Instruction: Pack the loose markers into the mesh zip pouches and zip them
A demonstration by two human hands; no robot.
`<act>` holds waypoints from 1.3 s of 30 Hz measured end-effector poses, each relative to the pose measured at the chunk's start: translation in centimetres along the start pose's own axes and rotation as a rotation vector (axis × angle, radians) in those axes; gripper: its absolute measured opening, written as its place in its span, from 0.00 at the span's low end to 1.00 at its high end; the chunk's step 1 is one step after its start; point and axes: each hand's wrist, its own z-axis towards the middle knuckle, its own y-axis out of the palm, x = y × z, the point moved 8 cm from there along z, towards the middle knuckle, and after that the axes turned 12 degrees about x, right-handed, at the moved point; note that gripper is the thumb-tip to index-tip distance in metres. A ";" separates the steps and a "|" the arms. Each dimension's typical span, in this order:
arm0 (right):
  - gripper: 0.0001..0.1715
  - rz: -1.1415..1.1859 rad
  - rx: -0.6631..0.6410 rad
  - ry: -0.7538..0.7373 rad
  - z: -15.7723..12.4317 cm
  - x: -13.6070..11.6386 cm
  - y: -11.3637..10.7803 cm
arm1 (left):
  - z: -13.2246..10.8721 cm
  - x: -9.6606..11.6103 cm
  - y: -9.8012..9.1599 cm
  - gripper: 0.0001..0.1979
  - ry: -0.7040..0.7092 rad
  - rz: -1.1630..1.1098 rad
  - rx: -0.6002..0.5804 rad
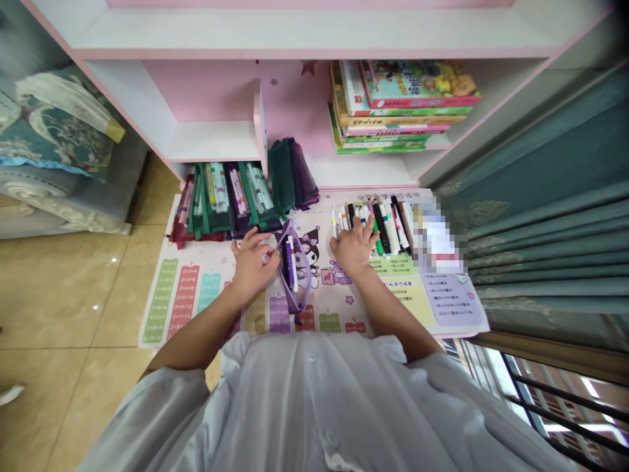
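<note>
A purple mesh zip pouch (pixel 299 298) lies unzipped on the printed desk mat, with a few markers (pixel 291 262) inside it. My left hand (pixel 253 265) has its thumb and index finger closed on the pouch's left edge, while its other fingers stretch out. Over the left part of a row of loose markers (pixel 388 226), my right hand (pixel 354 248) rests with fingers spread, their tips touching the markers. White, black and green barrels show in that row; those under my fingers are partly hidden. Nothing is visibly gripped in my right hand.
Filled green and dark red mesh pouches (pixel 213 203) lie at the back left, beside folded dark pouches (pixel 289 174). Books (pixel 403 118) are stacked on the pink and white shelf (pixel 216 141). A blurred-out item (pixel 437 239) lies right of the markers, near a curtain (pixel 531 249).
</note>
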 end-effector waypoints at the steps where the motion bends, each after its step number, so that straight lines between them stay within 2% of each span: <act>1: 0.17 0.005 -0.004 -0.004 -0.1 -0.1 0.0 | 0.0 0.0 0.0 0.11 -0.001 0.001 -0.001; 6: 0.13 0.100 -0.005 -0.069 -0.8 -1.5 -0.8 | 0.0 -0.1 0.0 0.11 0.006 -0.002 0.006; 12: 0.13 0.358 0.144 -0.162 -2.3 -4.1 -5.5 | -0.1 -0.1 0.1 0.11 0.002 -0.005 0.009; 16: 0.12 0.471 0.083 -0.297 -4.4 -7.0 -7.4 | -0.1 0.0 0.0 0.11 0.009 -0.002 0.015; 23: 0.08 0.451 -0.146 -0.375 -6.2 -10.6 -5.9 | 0.0 0.1 0.0 0.10 0.019 0.008 0.011; 30: 0.08 0.351 -0.126 -0.419 -5.9 -12.0 -4.7 | 0.0 0.1 -0.1 0.10 0.002 0.008 0.009; 39: 0.11 0.293 -0.170 -0.468 -6.3 -12.7 -4.2 | 0.0 0.0 0.0 0.10 0.003 0.008 0.001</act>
